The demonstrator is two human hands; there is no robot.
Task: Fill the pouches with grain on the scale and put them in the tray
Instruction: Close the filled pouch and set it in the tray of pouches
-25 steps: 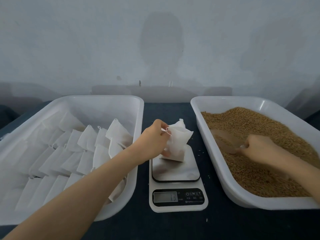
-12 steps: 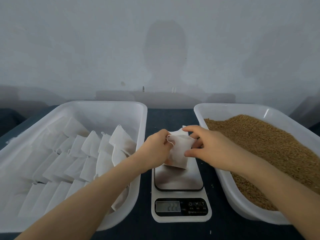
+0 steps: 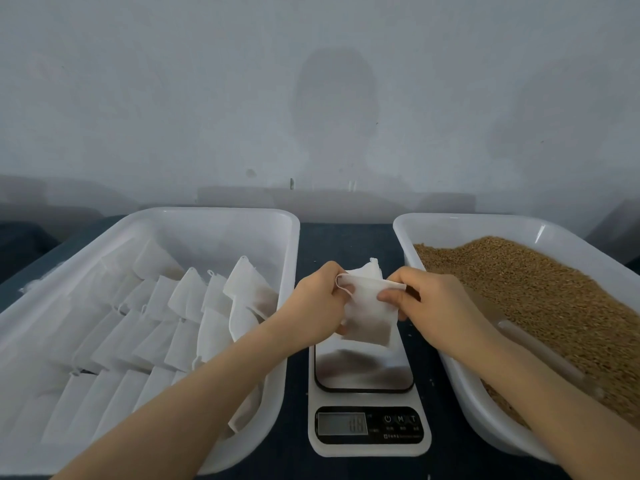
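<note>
A dark blue counter (image 3: 346, 244) carries everything. Left of the scale sits a big white plastic tray (image 3: 221, 213) holding rows of small white fabric pouches (image 3: 194, 306), leaning one on another. Right of the scale, a second white plastic tray (image 3: 450, 220) holds a heap of brown grain (image 3: 536, 289). The white digital kitchen scale with a shiny steel platform (image 3: 363, 368) stands between the trays; its display is too blurred to read. Above the far end of the scale's platform, the left hand (image 3: 315, 303) and the right hand (image 3: 436, 306) each pinch one top corner of a white drawstring pouch (image 3: 367, 310), fingers curled; whether it touches the platform cannot be told. A pale translucent scoop handle (image 3: 540, 351) lies in the grain, right of the scale.
</note>
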